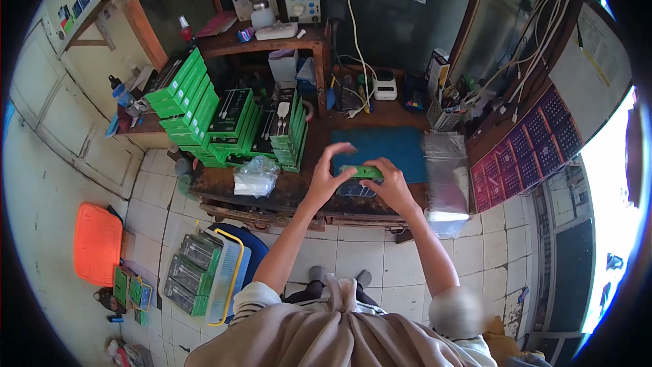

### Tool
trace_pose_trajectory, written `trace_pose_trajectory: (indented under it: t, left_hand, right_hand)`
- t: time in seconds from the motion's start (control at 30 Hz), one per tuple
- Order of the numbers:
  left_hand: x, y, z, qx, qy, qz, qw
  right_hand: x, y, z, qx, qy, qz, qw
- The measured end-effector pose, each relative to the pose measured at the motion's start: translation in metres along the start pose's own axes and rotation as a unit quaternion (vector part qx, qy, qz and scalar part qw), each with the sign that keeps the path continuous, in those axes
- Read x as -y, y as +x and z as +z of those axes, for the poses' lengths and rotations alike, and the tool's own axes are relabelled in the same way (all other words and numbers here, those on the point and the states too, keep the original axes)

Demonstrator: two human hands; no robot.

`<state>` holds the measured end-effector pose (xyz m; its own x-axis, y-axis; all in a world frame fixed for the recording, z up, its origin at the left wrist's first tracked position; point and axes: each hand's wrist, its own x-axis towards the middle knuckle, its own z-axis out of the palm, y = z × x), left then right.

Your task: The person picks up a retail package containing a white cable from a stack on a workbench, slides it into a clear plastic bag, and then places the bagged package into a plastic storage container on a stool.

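Note:
A small green box is held above the front of the wooden workbench, its narrow green side facing up. My right hand grips its right end between thumb and fingers. At the left end, my left hand has its thumb against or just over the box, with the fingers raised and curved apart from it. Below the box shows a dark, clear-edged flat piece; whether it belongs to the box cannot be told. A blue mat lies behind my hands.
Stacked green-and-black boxes crowd the bench's left. A plastic bag of white pieces lies near its front edge. Clear plastic sleeves hang over the right front. On the floor stands a basket of boxes beside an orange lid.

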<state>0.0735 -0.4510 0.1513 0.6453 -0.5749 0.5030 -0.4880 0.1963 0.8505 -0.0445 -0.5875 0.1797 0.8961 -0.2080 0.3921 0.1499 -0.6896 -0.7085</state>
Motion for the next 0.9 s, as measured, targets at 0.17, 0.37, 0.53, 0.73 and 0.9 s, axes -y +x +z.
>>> trace_pose_trajectory:
  t: [0.17, 0.37, 0.53, 0.73, 0.9]
  left_hand:
    - [0.017, -0.026, 0.000, 0.068, 0.105, -0.049, 0.991]
    - [0.064, -0.067, 0.006, 0.004, 0.165, -0.116, 0.980]
    - [0.047, -0.076, 0.017, -0.060, 0.194, -0.069, 0.977]
    - [-0.013, -0.107, -0.006, -0.118, 0.064, -0.191, 0.972]
    - [-0.027, -0.172, -0.046, -0.196, 0.270, -0.140, 0.932]
  right_hand:
    - [-0.023, -0.009, 0.010, -0.042, 0.059, 0.043, 0.996]
    - [-0.063, -0.035, 0.039, -0.079, 0.058, 0.087, 0.991]
    - [-0.076, -0.048, 0.054, -0.061, 0.119, 0.136, 0.982]
    - [-0.016, -0.044, 0.074, -0.103, 0.097, 0.039, 0.989]
    - [0.047, -0.052, 0.122, -0.043, 0.099, 0.085, 0.990]
